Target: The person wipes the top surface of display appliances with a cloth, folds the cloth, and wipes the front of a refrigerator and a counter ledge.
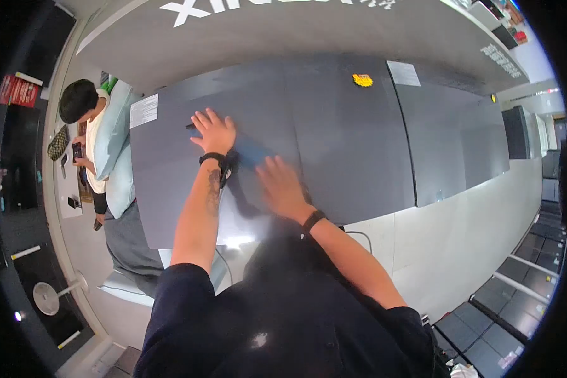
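Spread fingers of my left hand [214,133] lie against the dark grey panel top [346,157], close to its left part. A small black object [190,126] shows at those fingertips; its kind is unclear. My right hand [282,187] is over the same surface, farther right and nearer my body, blurred by motion with its fingers stretched out. Between the hands is a smeared blue thing [252,150], perhaps a cloth. Whether the right fingers touch it is unclear.
White paper sheets [143,111] and a yellow tag [362,80] lie on the panels. A grey wall [296,34] with white lettering rises behind. At left, a person [94,132] sits by light-blue pillows [114,138]. A cable [359,236] hangs at the front edge.
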The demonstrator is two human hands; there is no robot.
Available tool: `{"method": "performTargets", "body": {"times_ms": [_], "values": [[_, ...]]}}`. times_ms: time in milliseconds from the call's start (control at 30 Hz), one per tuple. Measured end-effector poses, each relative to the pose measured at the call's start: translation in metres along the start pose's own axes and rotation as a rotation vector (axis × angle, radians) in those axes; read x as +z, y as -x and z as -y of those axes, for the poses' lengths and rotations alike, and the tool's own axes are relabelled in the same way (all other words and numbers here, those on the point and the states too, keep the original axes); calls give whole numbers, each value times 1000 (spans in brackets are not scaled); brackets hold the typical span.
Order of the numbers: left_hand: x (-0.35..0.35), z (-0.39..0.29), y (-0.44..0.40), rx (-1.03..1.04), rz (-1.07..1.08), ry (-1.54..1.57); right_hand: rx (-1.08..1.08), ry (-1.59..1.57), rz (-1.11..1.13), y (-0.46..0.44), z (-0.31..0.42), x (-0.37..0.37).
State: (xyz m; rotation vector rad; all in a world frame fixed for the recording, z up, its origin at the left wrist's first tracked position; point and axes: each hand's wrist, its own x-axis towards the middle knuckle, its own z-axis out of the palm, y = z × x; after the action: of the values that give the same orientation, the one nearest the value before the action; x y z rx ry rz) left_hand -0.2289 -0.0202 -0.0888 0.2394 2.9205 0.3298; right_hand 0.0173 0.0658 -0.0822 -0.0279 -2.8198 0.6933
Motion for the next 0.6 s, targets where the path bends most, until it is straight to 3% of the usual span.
{"method": "performTargets", "body": {"times_ms": [100,200,600], "values": [[-1,-3,-19,4,-22,-20,51,-15,86,-17,2,-2],[-7,-7,-40,25,-31,-5,-33,0,171,-34,-6,-5],[-2,-7,-116,65,-53,-34,-59,-34,213,-81,-19,5]]}}
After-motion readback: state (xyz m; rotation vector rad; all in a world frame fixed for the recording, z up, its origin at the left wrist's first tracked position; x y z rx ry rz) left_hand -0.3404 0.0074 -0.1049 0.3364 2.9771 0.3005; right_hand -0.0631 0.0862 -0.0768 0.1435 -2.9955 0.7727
